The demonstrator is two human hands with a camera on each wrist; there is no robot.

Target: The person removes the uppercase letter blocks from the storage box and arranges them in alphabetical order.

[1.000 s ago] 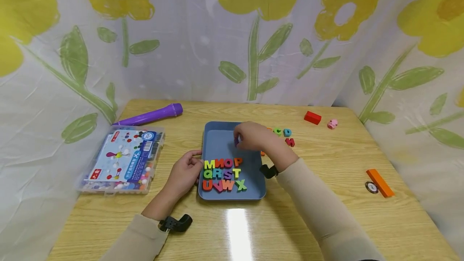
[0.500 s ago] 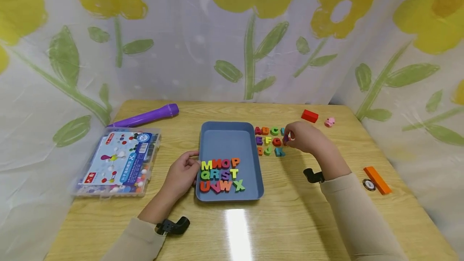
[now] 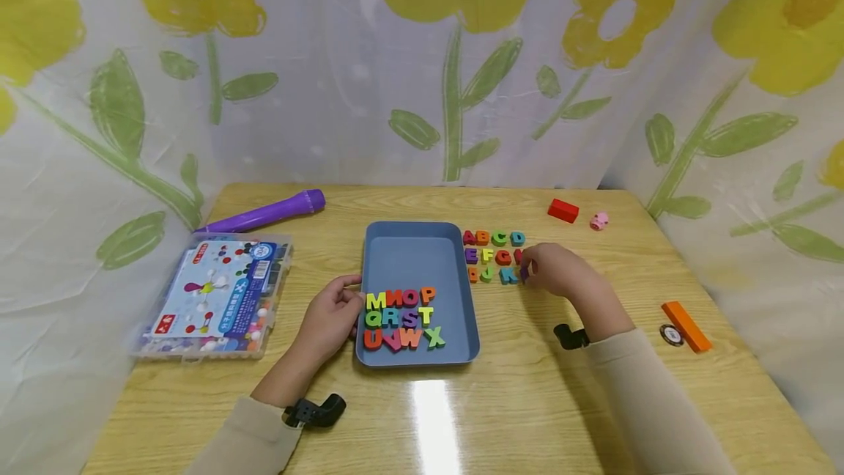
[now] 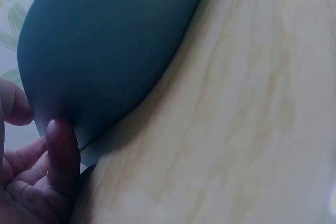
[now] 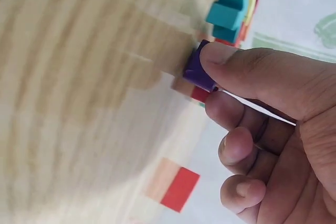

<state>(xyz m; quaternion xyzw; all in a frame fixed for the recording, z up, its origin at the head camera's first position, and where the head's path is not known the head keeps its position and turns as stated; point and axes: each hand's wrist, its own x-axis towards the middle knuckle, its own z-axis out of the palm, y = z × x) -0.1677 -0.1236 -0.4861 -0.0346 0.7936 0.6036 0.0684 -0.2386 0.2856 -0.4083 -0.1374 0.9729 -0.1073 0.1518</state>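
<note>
- Flower-printed curtain (image 3: pixel 330 101) behind and at both sides; wood-grain table (image 3: pixel 514 402) below, a bright reflection near its front.
- Far left: purple microphone-shaped object (image 3: pixel 270 212) lying behind a clear plastic case (image 3: pixel 214 292) with a printed sheet.
- Left hand (image 3: pixel 330 317) against the left side of the blue-grey tray (image 3: pixel 415 259), fingertips at the wall; cannot tell whether they clamp it.
- Coloured letters (image 3: pixel 390 317) in the tray's near half, three rows: M N O P, Q R S T, U V W X.
- Right of the tray, on the table, more letters (image 3: pixel 503 258): A to D behind, E F G and a partly covered red one in the middle, then an orange one, J and teal K nearest.
- Purple piece (image 5: pixel 198 69) just right of K, at the row's end, projecting beyond the tips of the right hand (image 3: pixel 560 273). Thumb and index finger pinch it; other fingers curl loosely.
- Farther right: red block (image 3: pixel 563 211), pink pig figure (image 3: pixel 599 221), round chip (image 3: pixel 672 335) beside an orange bar (image 3: pixel 687 327).
</note>
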